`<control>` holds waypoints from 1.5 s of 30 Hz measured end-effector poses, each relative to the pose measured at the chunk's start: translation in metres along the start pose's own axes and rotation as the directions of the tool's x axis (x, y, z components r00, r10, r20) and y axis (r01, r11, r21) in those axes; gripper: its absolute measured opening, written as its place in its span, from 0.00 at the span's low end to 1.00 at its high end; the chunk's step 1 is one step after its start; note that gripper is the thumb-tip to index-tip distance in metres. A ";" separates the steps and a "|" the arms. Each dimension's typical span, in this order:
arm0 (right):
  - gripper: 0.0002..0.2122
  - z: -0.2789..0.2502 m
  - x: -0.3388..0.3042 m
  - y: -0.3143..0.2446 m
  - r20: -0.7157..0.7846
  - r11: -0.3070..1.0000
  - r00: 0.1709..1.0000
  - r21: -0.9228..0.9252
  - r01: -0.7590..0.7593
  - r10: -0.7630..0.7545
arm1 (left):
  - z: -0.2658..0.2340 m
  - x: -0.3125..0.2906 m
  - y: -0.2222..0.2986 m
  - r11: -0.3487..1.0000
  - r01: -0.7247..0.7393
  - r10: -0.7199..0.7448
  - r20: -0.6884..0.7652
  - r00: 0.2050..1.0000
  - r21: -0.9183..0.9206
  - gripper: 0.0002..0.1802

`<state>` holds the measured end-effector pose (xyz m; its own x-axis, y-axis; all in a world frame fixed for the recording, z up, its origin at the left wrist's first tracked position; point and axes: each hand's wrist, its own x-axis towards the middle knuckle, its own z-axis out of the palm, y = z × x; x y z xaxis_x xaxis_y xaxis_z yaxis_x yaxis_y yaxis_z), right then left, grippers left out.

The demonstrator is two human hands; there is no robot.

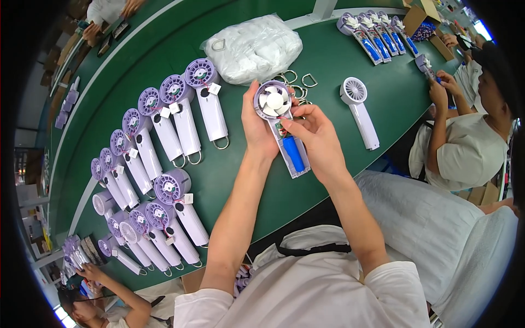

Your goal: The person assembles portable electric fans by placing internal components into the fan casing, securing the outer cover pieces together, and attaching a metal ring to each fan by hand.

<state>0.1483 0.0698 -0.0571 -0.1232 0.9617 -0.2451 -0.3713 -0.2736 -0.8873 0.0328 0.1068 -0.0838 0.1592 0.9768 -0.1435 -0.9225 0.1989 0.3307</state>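
Over the green table I hold an opened handheld fan (274, 102) with its white blades facing up. My left hand (257, 128) is closed round the left side of its purple head. The fingers of my right hand (316, 136) grip the other side, the thumb at the small circuit board (280, 130) below the head. A blue battery (293, 154) lies in the open handle. Just behind my hands are several loose metal rings (298, 90), partly hidden by my right fingers. A closed purple and white fan (361, 112) lies to the right.
Rows of purple and white fan housings (175, 104) with wires and white tags cover the left side. A plastic bag of white parts (254, 46) sits behind the rings. Open fans with blue batteries (377, 41) lie far right. Co-workers sit right (465, 147) and lower left (126, 306).
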 end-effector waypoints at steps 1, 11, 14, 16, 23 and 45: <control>0.09 0.000 0.000 -0.002 0.001 1.000 1.000 0.000 0.003 -0.003 | 0.001 0.000 0.001 1.000 0.001 -0.001 -0.011 1.000 -0.002 0.28; 0.06 -0.003 -0.006 0.003 0.125 0.674 0.859 -0.567 0.473 -0.497 | 0.006 0.000 -0.001 1.000 -0.010 0.012 -0.098 0.995 0.017 0.28; 0.09 -0.003 -0.012 -0.003 0.321 0.388 0.760 -0.709 0.588 -0.565 | 0.000 0.001 0.001 0.999 -0.021 0.024 -0.118 0.993 0.026 0.28; 0.13 -0.003 -0.017 -0.004 0.515 0.096 0.656 -0.742 0.664 -0.552 | -0.001 0.000 0.003 0.998 -0.034 0.044 -0.168 0.985 0.057 0.29; 0.14 -0.009 -0.015 -0.002 0.589 -0.008 0.580 -0.705 0.709 -0.562 | 0.000 0.000 0.002 0.996 -0.019 0.030 -0.118 0.993 0.090 0.27; 0.09 -0.009 -0.005 -0.004 0.198 0.403 0.710 -0.707 0.581 -0.676 | 0.010 -0.003 0.000 0.995 -0.052 0.062 -0.112 0.992 0.089 0.27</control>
<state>0.1587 0.0661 -0.0554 -0.0181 0.8639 0.5034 0.4295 0.4613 -0.7763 0.0357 0.1044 -0.0735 0.0617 0.9720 -0.2266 -0.8947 0.1545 0.4192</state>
